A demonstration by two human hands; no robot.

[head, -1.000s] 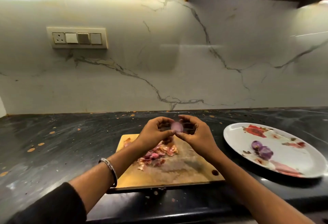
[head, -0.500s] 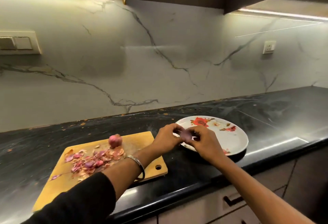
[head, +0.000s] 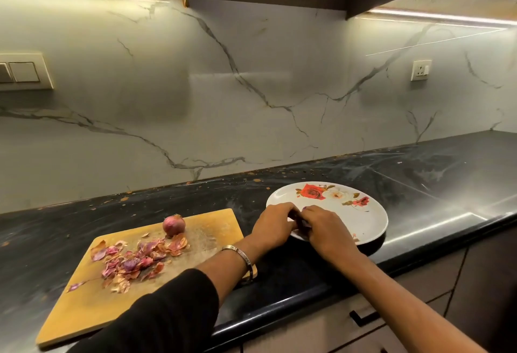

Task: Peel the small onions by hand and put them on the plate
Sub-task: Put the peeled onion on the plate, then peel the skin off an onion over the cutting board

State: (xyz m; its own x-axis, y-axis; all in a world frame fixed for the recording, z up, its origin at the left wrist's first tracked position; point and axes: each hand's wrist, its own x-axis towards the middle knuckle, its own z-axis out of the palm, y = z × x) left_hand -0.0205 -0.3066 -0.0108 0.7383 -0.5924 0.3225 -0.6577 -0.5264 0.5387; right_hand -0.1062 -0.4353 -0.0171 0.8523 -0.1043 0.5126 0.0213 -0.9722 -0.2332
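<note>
The small onion [head: 301, 220] was almost hidden between my two hands, only a dark sliver of it showing over the near left edge of the floral plate [head: 363, 221]. My left hand [head: 272, 224] and my right hand [head: 324, 229] met there, knuckles up and fingers curled in around it; I could not tell which grip actually pinched it, since the fingertips were tucked out of sight. A metal bangle [head: 240, 254] sat on my left wrist, and a black sleeve [head: 156, 316] covered that forearm. The plate rested on the dark counter [head: 419, 179], its rose print on the far side. To the left lay the wooden cutting board [head: 84, 308], where one unpeeled onion [head: 174, 225] stood near the far edge, just beyond a loose heap of onion skins [head: 137, 260]. Behind the counter rose the veined marble backsplash [head: 251, 101], with a switch plate [head: 22, 72] at the left and a socket [head: 420, 69] at the right.
</note>
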